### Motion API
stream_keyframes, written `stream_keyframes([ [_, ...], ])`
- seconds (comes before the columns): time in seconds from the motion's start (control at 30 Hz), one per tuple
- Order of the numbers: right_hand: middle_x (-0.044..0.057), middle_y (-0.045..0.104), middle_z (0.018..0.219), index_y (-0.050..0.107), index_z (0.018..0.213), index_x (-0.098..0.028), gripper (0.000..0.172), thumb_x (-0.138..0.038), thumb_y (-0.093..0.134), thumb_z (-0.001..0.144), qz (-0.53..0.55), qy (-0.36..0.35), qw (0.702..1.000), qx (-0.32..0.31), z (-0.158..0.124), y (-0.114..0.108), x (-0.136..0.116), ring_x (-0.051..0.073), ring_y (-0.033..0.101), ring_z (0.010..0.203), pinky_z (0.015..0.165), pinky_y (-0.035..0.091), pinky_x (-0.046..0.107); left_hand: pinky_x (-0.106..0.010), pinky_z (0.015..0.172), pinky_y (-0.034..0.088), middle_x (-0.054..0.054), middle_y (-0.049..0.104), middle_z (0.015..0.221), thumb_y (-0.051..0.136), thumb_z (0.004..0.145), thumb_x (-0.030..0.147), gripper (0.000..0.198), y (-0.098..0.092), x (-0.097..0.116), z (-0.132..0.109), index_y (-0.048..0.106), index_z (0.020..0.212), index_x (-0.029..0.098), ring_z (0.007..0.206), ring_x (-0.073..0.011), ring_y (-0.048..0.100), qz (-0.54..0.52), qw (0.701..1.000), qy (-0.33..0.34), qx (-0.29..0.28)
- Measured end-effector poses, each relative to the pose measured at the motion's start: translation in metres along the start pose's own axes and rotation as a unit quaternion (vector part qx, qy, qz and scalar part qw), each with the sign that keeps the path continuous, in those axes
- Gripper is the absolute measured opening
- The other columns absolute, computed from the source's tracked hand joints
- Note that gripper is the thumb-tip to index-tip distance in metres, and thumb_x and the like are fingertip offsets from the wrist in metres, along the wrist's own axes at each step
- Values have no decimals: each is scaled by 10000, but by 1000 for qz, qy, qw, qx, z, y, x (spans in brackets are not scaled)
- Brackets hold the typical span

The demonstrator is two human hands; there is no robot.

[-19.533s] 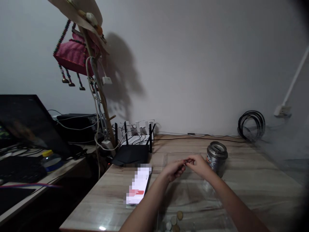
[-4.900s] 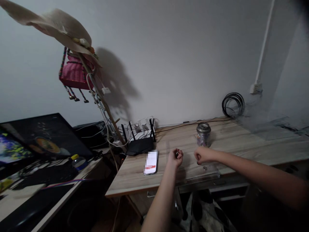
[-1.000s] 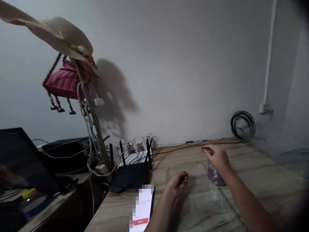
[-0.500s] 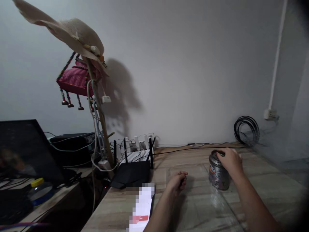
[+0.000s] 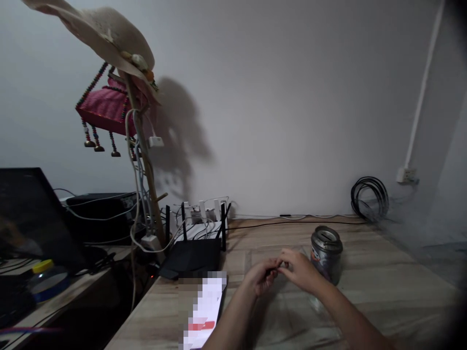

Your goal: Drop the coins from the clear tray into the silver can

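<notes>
A grey metal coin bank [image 5: 326,255] with a slot in its lid and an orange-and-white picture on its side stands upright on the table, just beyond my right hand. My left hand [image 5: 261,277] is closed, fingers curled in and thumb side up. The fingertips of my right hand [image 5: 297,270] meet those of my left in a pinch. Whatever lies between or inside the fingers is too small or hidden to make out. Neither hand touches the coin bank's lid.
Left of my forearm lies a lit phone [image 5: 204,311], partly pixelated. Behind it sit a black router [image 5: 191,257] and white plugs. A coil of black cable [image 5: 369,198] rests by the wall. A monitor [image 5: 32,218] and a yellow-capped container [image 5: 47,282] stand on the lower left desk.
My right hand has left the coin bank's lid and moved left to my left hand, where the fingertips now meet. The lid's slot has come into sight. The view has shifted slightly.
</notes>
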State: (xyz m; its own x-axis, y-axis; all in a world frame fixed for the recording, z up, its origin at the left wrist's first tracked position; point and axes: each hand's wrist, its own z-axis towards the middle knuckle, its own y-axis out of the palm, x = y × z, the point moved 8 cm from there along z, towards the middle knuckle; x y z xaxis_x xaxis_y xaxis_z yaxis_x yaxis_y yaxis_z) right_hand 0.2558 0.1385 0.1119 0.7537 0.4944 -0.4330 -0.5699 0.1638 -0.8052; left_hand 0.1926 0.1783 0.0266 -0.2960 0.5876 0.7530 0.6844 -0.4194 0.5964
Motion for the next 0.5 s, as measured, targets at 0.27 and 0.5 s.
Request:
stream_keyframes([
  [0.27,68,628,846,637,822,-201,221,-281,430,830,-162,89,941,284,-23,-95,33,180,535,839,727,363,275,-142,554,489,-70,613,634,441,768,36,187,-4,-2,-5,578,895,26,575,-95,607,-86,995,-16,46],
  [0.5,61,631,746,686,760,-251,201,-345,514,716,-221,338,880,249,-54,-144,115,179,528,662,527,300,267,-152,563,494,-140,659,843,445,725,-21,284,-6,2,-7,529,988,48,601,-107,639,-7,998,15,66],
])
